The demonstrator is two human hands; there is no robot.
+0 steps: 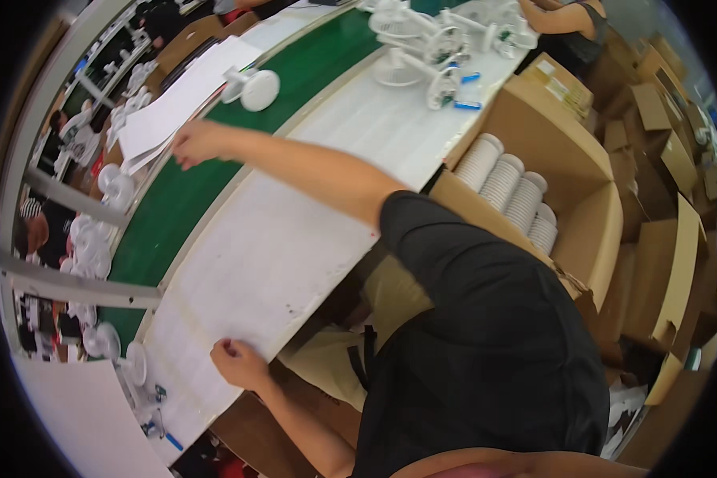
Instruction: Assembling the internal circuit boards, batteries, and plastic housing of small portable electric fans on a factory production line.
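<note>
My right arm stretches across the table to the far left, and my right hand (202,144) hovers over the green conveyor belt (163,203) near its far edge. Its fingers bend loosely downward, slightly apart, with nothing visible in them. White sheets (155,123) lie just beyond that hand. On the belt to its right sits a white plastic part with a round disc (259,89), not touched. My left hand (239,364) rests at the near edge of the white tabletop (251,271), its fingers curled in; no object shows in it.
On my right stands an open carton (526,103) with stacks of white ribbed round parts (502,179). White fan-like assemblies (422,48) crowd the table's far end, near another person (570,32). Metal frame bars (76,283) cross the left side. More cardboard boxes (645,263) pile up at right.
</note>
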